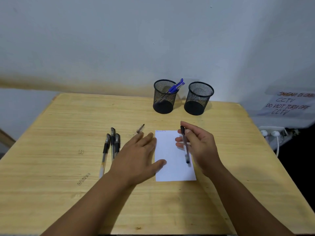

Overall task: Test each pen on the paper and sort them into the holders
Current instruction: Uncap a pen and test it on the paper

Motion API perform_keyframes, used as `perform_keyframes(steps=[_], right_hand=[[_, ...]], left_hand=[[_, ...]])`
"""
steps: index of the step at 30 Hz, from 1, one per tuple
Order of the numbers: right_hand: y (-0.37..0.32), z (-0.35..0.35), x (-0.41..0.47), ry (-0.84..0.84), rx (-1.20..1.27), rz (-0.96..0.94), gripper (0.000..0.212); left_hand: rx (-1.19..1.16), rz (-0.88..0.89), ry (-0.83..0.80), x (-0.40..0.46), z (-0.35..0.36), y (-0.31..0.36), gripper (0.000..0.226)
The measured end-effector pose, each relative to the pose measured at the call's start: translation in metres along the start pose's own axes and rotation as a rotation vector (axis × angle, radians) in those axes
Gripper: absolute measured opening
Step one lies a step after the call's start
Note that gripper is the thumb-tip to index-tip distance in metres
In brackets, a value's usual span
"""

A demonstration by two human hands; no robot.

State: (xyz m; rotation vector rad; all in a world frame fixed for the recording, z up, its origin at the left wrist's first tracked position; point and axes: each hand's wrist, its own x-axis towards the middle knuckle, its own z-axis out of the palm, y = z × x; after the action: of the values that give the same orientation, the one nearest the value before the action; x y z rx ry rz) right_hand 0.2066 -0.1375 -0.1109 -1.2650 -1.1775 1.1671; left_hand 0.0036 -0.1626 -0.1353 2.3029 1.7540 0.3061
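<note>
A white sheet of paper (170, 171) lies on the wooden table (68, 126), with a short line of blue writing at its top edge. My right hand (201, 147) holds a black pen (185, 147) above the paper, its tip pointing toward me. My left hand (138, 154) lies flat with straight fingers, thumb on the paper's left edge. Three black pens (111, 145) lie side by side left of that hand, and another pen (140, 128) pokes out beyond its fingertips. Two black mesh holders stand at the back: the left holder (164, 97) has blue pens (176, 86) in it, the right holder (198, 98) looks empty.
A white wall rises just behind the table. On the right hang a taped paper sign (288, 103) and a power strip (274, 133) with plugs and a white cable. Small markings (83, 178) show on the tabletop at left.
</note>
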Motion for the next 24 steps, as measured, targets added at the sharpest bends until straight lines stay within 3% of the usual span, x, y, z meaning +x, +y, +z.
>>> perform_keyframes(steps=[4, 11, 24], right_hand=[[0.007, 0.006, 0.010, -0.005, 0.053, 0.024, 0.039], [0.010, 0.028, 0.024, 0.099, -0.156, -0.066, 0.011], [0.030, 0.027, 0.038, 0.168, -0.275, -0.154, 0.009]], left_hand=[[0.020, 0.011, 0.000, -0.002, 0.003, 0.001, 0.084], [-0.018, 0.018, 0.006, -0.001, 0.007, -0.001, 0.084], [0.036, 0.065, 0.079, 0.012, 0.001, 0.000, 0.089]])
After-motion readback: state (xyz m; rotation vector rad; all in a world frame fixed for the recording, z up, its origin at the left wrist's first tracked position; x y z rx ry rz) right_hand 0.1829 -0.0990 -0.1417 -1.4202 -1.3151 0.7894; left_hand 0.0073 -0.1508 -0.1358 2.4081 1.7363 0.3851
